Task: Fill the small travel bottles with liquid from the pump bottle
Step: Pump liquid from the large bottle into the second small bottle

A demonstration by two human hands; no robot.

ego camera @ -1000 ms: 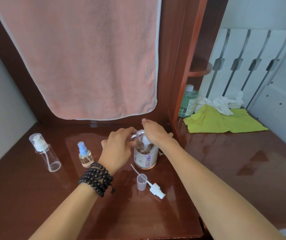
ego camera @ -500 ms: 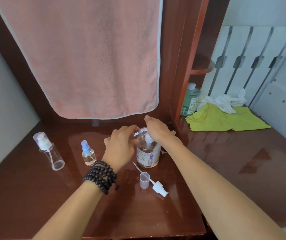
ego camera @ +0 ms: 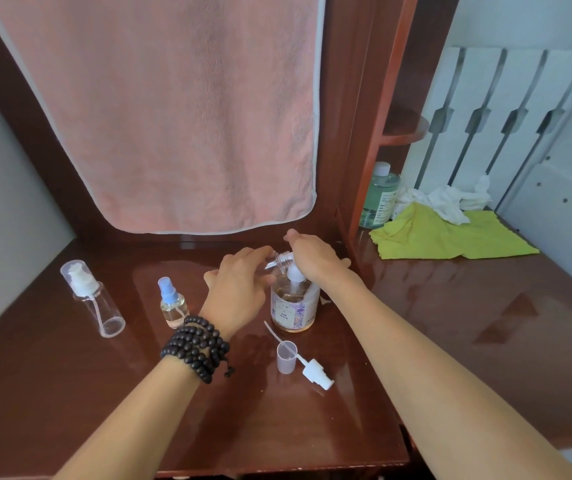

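Observation:
A clear pump bottle (ego camera: 293, 306) with a purple label and amber liquid stands mid-desk. My right hand (ego camera: 312, 256) lies over its white pump head, fingers fairly straight. My left hand (ego camera: 239, 282) holds a small clear travel bottle (ego camera: 279, 260) tilted, its threaded neck at the pump's spout. A removed white spray top (ego camera: 315, 372) with its tube lies in front, beside a small clear cap (ego camera: 286, 356). To the left stand a small blue-topped spray bottle (ego camera: 172, 303) and a taller clear capped bottle (ego camera: 92, 297).
The dark red desk (ego camera: 450, 323) ends near me in a front edge. A pink towel (ego camera: 173, 116) hangs behind. At the right lie a green cloth (ego camera: 450, 233), a white rag (ego camera: 447, 199) and a green bottle (ego camera: 379, 195).
Both hands stay at the pump bottle with the small bottle at the spout. The view has shifted slightly; nothing on the desk has moved.

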